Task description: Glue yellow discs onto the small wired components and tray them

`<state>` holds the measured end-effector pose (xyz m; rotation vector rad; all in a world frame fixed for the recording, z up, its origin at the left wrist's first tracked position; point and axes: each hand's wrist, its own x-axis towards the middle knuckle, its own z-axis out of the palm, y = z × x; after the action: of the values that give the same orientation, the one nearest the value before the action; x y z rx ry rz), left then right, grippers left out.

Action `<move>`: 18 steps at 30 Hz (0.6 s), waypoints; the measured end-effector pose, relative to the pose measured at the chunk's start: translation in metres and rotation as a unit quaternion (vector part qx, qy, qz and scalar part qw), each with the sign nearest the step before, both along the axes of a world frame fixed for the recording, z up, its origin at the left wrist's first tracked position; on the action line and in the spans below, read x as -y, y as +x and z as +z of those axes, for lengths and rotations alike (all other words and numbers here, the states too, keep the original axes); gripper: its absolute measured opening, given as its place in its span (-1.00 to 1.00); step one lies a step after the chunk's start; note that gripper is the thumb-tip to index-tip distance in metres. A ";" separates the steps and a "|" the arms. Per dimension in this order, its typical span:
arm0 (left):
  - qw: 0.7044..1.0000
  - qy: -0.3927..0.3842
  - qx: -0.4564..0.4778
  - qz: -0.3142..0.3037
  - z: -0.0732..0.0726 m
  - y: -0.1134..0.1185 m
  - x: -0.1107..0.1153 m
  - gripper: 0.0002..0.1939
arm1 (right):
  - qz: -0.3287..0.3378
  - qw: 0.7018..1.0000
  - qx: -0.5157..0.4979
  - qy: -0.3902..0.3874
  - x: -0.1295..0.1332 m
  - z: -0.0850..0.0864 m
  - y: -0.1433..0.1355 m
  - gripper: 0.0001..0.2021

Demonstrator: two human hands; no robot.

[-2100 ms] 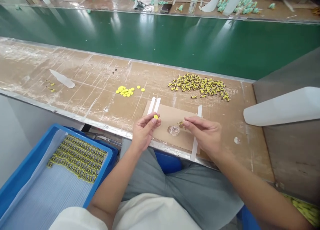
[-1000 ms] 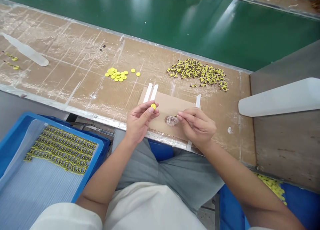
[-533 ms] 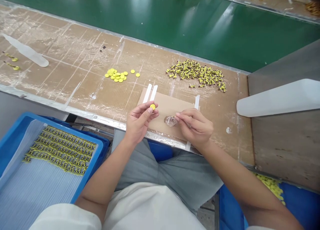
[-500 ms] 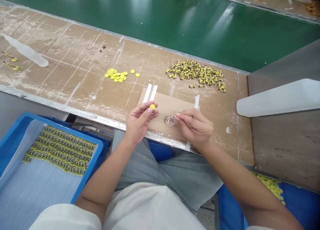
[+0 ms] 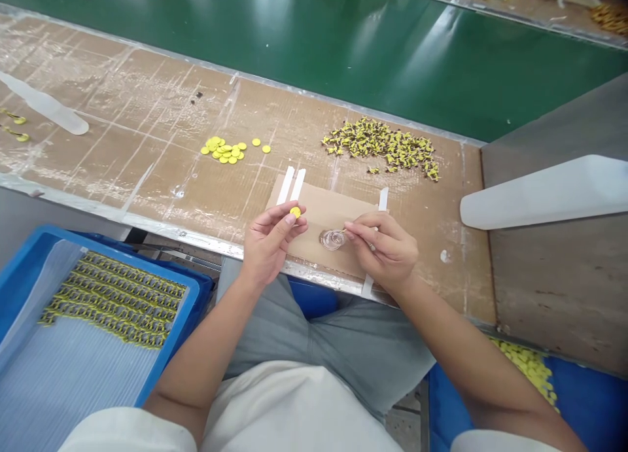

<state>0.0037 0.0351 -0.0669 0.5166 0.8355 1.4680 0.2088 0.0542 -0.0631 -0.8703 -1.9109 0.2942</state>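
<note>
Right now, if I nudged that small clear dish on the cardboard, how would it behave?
The small clear dish likely keeps its shape, judging by its even, round outline. Being small and see-through, it's probably light. It sits on flat cardboard, so I'd expect sliding rather than rolling.

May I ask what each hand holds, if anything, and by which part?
Left hand: a yellow disc, by its lower edge. Right hand: something tiny, its gripped part hidden.

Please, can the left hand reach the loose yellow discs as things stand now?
Probably yes: only flat tabletop seems to lie between the left hand and the loose yellow discs, though that hand is holding another disc.
</note>
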 end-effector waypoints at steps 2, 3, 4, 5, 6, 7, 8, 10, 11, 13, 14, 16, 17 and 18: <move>1.000 0.004 0.003 -0.003 -0.001 0.000 0.000 -0.75 | 0.004 1.000 0.003 0.003 0.000 0.000 0.000 -0.68; 1.000 0.007 0.005 -0.004 -0.001 -0.001 0.000 -0.76 | 0.006 1.000 0.004 0.003 0.000 0.000 0.000 -0.67; 1.000 0.010 0.007 -0.006 -0.002 -0.001 0.001 -0.77 | 0.007 1.000 0.004 0.004 0.000 0.000 0.000 -0.67; 1.000 0.012 0.009 -0.008 -0.002 -0.001 0.001 -0.78 | 0.008 1.000 0.004 0.004 0.000 0.000 0.000 -0.68; 1.000 0.014 0.010 -0.009 -0.002 -0.001 0.001 -0.78 | 0.007 1.000 0.003 0.005 -0.001 0.000 0.000 -0.70; 1.000 0.014 0.011 -0.010 -0.002 -0.001 0.001 -0.78 | 0.007 1.000 0.002 0.005 -0.001 0.000 -0.001 -0.71; 1.000 0.013 0.011 -0.009 -0.002 -0.001 0.001 -0.78 | 0.007 1.000 0.001 0.004 -0.001 0.000 -0.001 -0.72; 1.000 0.008 0.010 -0.006 -0.001 -0.001 0.001 -0.76 | 0.008 1.000 0.000 0.005 -0.001 0.001 -0.001 -0.74; 1.000 0.005 0.008 -0.004 -0.001 -0.001 0.001 -0.75 | 0.008 1.000 0.002 0.005 -0.001 0.000 -0.001 -0.75; 1.000 -0.002 0.005 -0.001 0.000 -0.001 0.001 -0.73 | 0.008 1.000 0.007 0.006 -0.001 0.000 -0.001 -0.74; 1.000 -0.004 0.004 -0.001 0.000 -0.001 0.001 -0.73 | 0.009 1.000 0.009 0.007 -0.001 -0.001 0.000 -0.73; 1.000 -0.004 0.001 -0.002 -0.001 -0.001 0.000 -0.74 | 0.014 1.000 0.011 0.005 -0.001 -0.001 0.000 -0.71; 1.000 -0.003 -0.001 -0.003 -0.001 -0.001 0.000 -0.74 | 0.015 1.000 0.009 0.004 -0.001 -0.002 0.001 -0.69; 1.000 -0.002 -0.001 -0.004 -0.001 -0.001 0.001 -0.75 | 0.016 1.000 0.003 0.002 -0.001 -0.002 0.001 -0.69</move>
<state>0.0023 0.0346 -0.0678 0.5190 0.8369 1.4582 0.2095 0.0550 -0.0647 -0.8406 -1.9321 0.3063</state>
